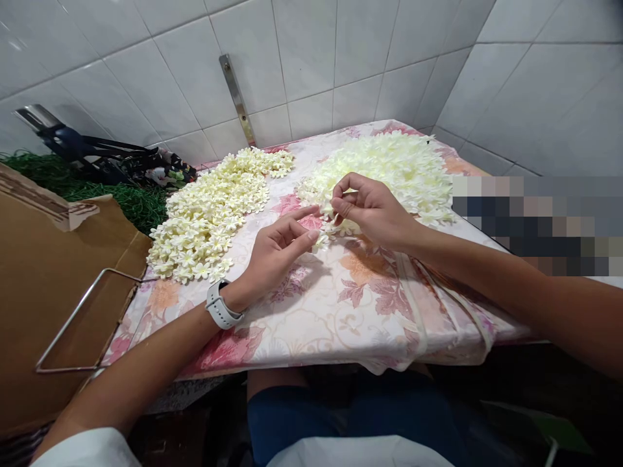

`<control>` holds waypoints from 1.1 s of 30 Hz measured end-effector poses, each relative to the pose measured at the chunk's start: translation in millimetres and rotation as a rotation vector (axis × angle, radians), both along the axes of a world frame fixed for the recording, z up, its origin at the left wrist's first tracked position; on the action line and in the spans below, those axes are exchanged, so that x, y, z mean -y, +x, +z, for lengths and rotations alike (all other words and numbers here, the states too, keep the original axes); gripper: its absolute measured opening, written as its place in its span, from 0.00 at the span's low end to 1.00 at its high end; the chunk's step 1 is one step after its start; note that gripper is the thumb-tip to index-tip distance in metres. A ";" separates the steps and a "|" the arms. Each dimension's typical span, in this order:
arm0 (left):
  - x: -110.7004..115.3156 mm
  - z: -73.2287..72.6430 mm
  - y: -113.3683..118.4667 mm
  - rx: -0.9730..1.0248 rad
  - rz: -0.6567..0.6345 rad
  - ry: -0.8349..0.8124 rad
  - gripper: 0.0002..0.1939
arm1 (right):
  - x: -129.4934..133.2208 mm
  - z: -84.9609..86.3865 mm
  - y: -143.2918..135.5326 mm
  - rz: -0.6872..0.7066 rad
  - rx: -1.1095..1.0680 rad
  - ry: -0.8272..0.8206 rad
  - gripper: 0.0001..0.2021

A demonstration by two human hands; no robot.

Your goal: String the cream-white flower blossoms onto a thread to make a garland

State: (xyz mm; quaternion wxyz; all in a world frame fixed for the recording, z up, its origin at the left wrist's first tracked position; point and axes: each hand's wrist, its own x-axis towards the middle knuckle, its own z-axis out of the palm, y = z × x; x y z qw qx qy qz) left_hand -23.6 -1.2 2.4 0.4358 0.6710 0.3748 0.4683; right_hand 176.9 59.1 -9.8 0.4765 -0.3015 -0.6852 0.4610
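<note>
My left hand (278,251), with a pale watch (222,305) on its wrist, is held over the table in the middle. Its thumb and fingers are apart, and I see nothing gripped between them. Close to its thumb tip are a few small white flowers (322,239). My right hand (372,209) is beside it, at the near edge of a heap of whitish artificial flower petals (384,165). Thumb and forefinger are pinched together there; whatever they hold is too small or hidden to make out. Left of both hands lies a pile of cream artificial flowers (209,217).
A floral cloth (311,324) covers the table, with pale cords (413,305) at its front right. On the left are a cardboard box (53,259), a bent metal rod (73,324), green shredded strands (121,198) and a folded umbrella (92,149). Tiled walls stand behind.
</note>
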 end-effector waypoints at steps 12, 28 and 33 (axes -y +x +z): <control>3.9 -3.1 2.8 -0.025 -0.145 -0.159 0.13 | 3.6 -3.2 0.3 -0.186 0.261 0.334 0.06; -2.2 -4.5 2.6 0.111 0.047 -0.100 0.13 | 6.6 -5.7 -7.0 0.089 0.048 0.098 0.18; -4.9 -5.2 1.4 0.167 0.132 -0.145 0.13 | 8.5 -3.8 -7.5 0.058 0.072 0.081 0.15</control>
